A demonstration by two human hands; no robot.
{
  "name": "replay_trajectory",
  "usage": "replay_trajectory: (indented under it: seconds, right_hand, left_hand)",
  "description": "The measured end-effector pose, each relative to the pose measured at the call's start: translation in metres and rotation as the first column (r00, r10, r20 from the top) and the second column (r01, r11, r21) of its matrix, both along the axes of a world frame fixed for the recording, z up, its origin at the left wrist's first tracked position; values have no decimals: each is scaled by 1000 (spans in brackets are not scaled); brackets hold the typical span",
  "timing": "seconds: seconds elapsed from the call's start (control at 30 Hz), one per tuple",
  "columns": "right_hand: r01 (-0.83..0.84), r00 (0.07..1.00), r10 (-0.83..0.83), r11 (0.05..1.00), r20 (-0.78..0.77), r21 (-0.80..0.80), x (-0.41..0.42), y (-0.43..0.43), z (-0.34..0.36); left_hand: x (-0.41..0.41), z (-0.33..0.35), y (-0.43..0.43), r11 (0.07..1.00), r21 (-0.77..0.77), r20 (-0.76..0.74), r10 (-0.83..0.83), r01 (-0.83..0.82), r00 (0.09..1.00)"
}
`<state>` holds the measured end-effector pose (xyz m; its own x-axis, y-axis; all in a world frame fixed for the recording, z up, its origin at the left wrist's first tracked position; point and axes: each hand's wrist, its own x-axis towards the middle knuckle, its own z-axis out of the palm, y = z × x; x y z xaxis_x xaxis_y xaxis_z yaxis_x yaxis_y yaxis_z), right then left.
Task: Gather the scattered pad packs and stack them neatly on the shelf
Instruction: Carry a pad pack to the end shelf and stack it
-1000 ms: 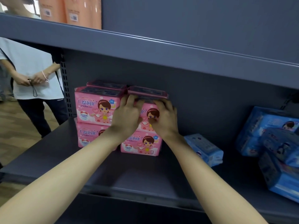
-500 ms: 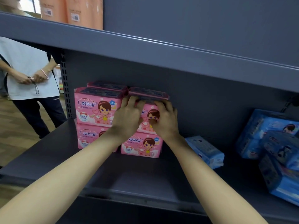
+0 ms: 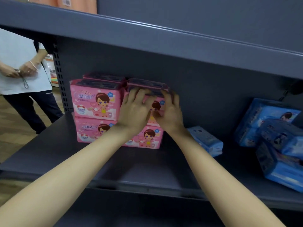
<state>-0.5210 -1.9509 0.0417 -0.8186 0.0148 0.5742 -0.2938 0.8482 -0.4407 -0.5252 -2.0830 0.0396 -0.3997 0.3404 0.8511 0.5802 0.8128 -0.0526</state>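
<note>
head-worn view, facing shelf (image 3: 134, 174), close

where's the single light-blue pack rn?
Head view, right of centre: the light-blue pack lies on the shelf, between the pink stacks and the blue pile.
</note>
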Motion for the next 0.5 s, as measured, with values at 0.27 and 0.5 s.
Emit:
replay_trajectory:
  seconds: [0.27, 0.5]
  right_hand:
    - [166, 983, -160, 984, 88, -70, 40, 60, -17]
    - [433, 888, -427, 901, 171, 1, 101, 157, -26]
  left_hand:
    - [15, -19, 65, 950, 2, 104, -310, 312, 945]
    - [41, -29, 166, 858, -35, 359, -468, 513, 808]
